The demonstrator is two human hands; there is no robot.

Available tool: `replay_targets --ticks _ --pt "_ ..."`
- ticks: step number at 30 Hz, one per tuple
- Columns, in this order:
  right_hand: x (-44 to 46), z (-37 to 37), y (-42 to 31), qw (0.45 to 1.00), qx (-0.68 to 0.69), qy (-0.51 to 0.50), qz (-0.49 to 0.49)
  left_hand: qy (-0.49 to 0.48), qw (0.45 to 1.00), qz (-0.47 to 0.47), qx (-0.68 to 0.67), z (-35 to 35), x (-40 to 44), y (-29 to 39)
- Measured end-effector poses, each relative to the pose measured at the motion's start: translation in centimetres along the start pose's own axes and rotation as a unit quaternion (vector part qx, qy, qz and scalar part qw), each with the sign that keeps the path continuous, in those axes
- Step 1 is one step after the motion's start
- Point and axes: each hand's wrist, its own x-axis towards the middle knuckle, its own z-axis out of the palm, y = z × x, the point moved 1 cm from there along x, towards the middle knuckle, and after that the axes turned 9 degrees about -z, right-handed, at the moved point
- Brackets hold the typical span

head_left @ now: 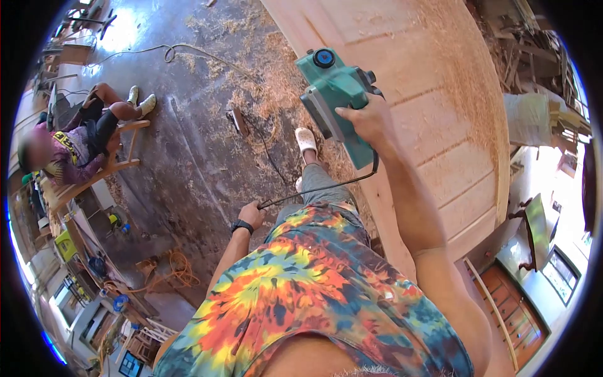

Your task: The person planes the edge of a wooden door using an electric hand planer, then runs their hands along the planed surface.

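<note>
A green electric hand planer (336,100) rests at the near edge of a large wooden door panel (440,132), with my right hand (372,122) wrapped round its handle. From its rear a black power cord (320,188) loops across my legs to my left hand (252,215), which is closed on it. My left wrist wears a dark watch. Pale wood shavings are scattered over the panel's far side. Whether the planer's base touches the wood I cannot tell.
Shavings and a cord (169,53) lie on the dark floor, along with a small block-like object (237,121). At left a person (75,144) sits on a wooden bench (129,141). Orange cable (182,270) coils at lower left. Stacked timber (534,63) stands beyond the panel.
</note>
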Motion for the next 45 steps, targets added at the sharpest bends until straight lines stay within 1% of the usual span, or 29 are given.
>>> replay_targets --ticks 2,5,8,10,12,15,17,18,20,22,26,28,29,32,34,36,38,40,42,44,45 --pt "3.7 0.4 -1.1 1.0 0.002 0.001 -0.023 0.002 1.0 -0.013 -0.004 -2.3 1.0 0.9" --pt "8.7 0.8 -3.4 0.999 0.03 -0.009 -0.019 0.011 1.0 -0.015 0.006 -6.0 2.7 1.8" --pt "13.8 1.3 -6.0 1.0 0.006 -0.017 -0.025 0.012 1.0 -0.019 -0.003 -10.4 3.5 4.0" --pt "17.4 1.6 -8.1 0.999 -0.028 0.002 -0.032 0.016 0.999 -0.024 -0.014 -13.1 4.8 5.2" --pt "21.0 2.0 -9.8 0.999 -0.029 -0.007 -0.028 0.031 0.999 -0.039 -0.017 -15.8 6.5 6.1" --pt "26.1 2.7 -11.6 0.998 -0.038 0.005 -0.042 0.046 0.998 -0.033 -0.023 -19.2 7.3 8.0" --pt "29.6 3.0 -12.7 0.999 -0.037 -0.022 -0.022 0.047 0.998 -0.038 -0.021 -21.1 8.4 9.2" --pt "31.3 3.2 -13.6 0.999 -0.038 -0.024 -0.026 0.044 0.998 -0.041 -0.022 -21.8 9.1 9.6" --pt "34.5 3.5 -15.2 0.999 -0.036 -0.031 0.006 0.043 0.998 -0.043 -0.026 -23.4 10.6 10.4" --pt "37.7 3.8 -16.8 0.999 -0.034 -0.035 0.008 0.031 0.999 -0.016 -0.008 -25.3 12.2 11.2" --pt "44.3 5.2 -19.4 0.999 -0.03 -0.036 0.019 0.013 0.999 -0.022 -0.022 -29.0 15.6 13.0" --pt "47.3 5.9 -21.1 0.998 -0.036 -0.039 0.02 0.013 1.0 0.008 -0.024 -30.7 17.9 13.3" --pt "48.9 6.2 -22.0 0.998 -0.04 -0.044 0.019 0.011 1.0 0.008 -0.027 -31.7 19.0 13.4" --pt "53.7 6.8 -25.0 0.998 -0.038 -0.035 0.033 0.013 0.999 -0.01 -0.049 -36.1 21.5 14.4" --pt "57.5 7.5 -26.6 0.998 -0.039 -0.038 0.027 -0.018 0.996 -0.04 -0.075 -39.6 22.7 15.6" --pt "61.3 8.2 -28.1 0.998 -0.039 -0.041 0.023 -0.014 0.996 -0.033 -0.086 -42.2 23.9 16.3" --pt "65.2 8.9 -29.4 0.998 -0.053 -0.018 -0.002 -0.01 0.995 -0.028 -0.096 -44.5 25.0 16.8" --pt "68.8 9.5 -30.4 0.999 -0.053 -0.014 -0.003 -0.004 0.989 -0.028 -0.144 -46.5 26.2 17.3" --pt "72.1 9.9 -31.7 0.997 -0.069 0.016 -0.032 -0.007 0.986 -0.023 -0.162 -48.8 27.2 17.9" --pt "74.7 10.0 -33.3 0.998 -0.063 -0.007 -0.012 -0.009 0.983 -0.018 -0.181 -51.5 27.5 18.8" --pt "76.0 10.2 -34.0 0.998 -0.053 0.014 -0.023 0.007 0.984 -0.012 -0.179 -53.0 27.3 19.4"
